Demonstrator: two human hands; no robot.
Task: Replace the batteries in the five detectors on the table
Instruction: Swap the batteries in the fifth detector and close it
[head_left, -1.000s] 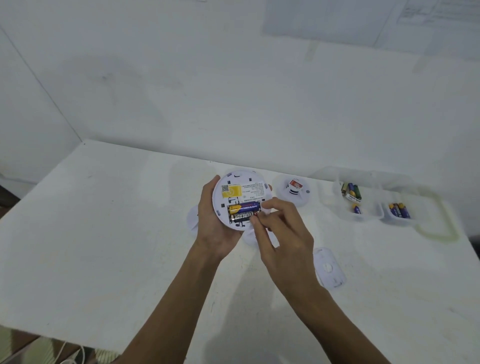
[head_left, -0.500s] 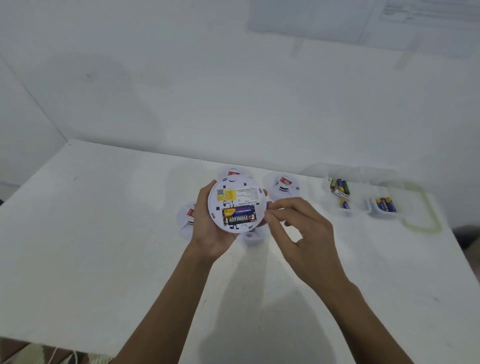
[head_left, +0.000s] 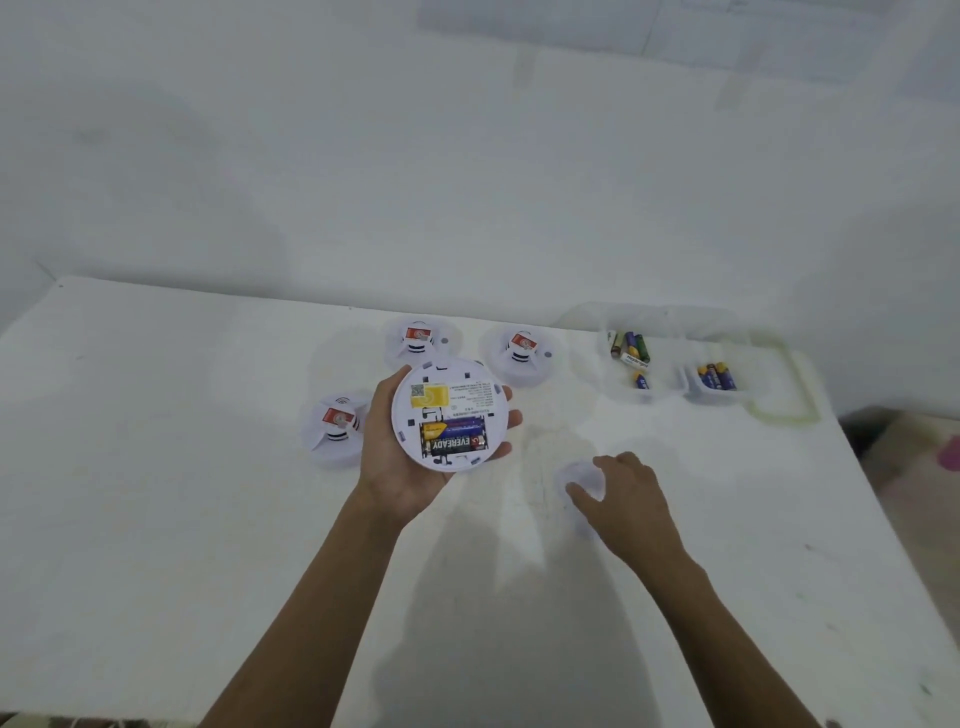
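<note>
A white table (head_left: 156, 467) with faint scuffs stands against a white wall (head_left: 260, 156); sheets of paper (head_left: 675, 31) are taped high on that wall; beyond the table's right edge a strip of floor shows.

The left hand (head_left: 387, 457) holds a round white detector (head_left: 450, 395) above the middle of the table, its back turned up to the camera; the fingers are curled round its rim, thumb on the left side, fingertips showing at the right. Its battery bay is uncovered on the near half, and two batteries (head_left: 454, 437) lie in it side by side, their long axis running roughly along the table's far edge; a yellow sticker sits above them.

The right hand (head_left: 631, 499) is down on the table toward the right edge, over a pale round cover (head_left: 582, 475); thumb and fingers are spread either side of it, but the cover blurs into the white top, so I cannot tell whether they grip it.

Three more detectors rest on the table: two (head_left: 418, 340) (head_left: 522, 348) near the far edge, one (head_left: 337, 423) just left of the held one.

By the far right corner a clear tray (head_left: 587, 358) holds a loose cluster of mixed batteries (head_left: 630, 348); touching its right side, a small clear tub (head_left: 691, 389) holds a few blue batteries (head_left: 717, 376); a green-rimmed lid (head_left: 789, 384) lies beside the tub.
</note>
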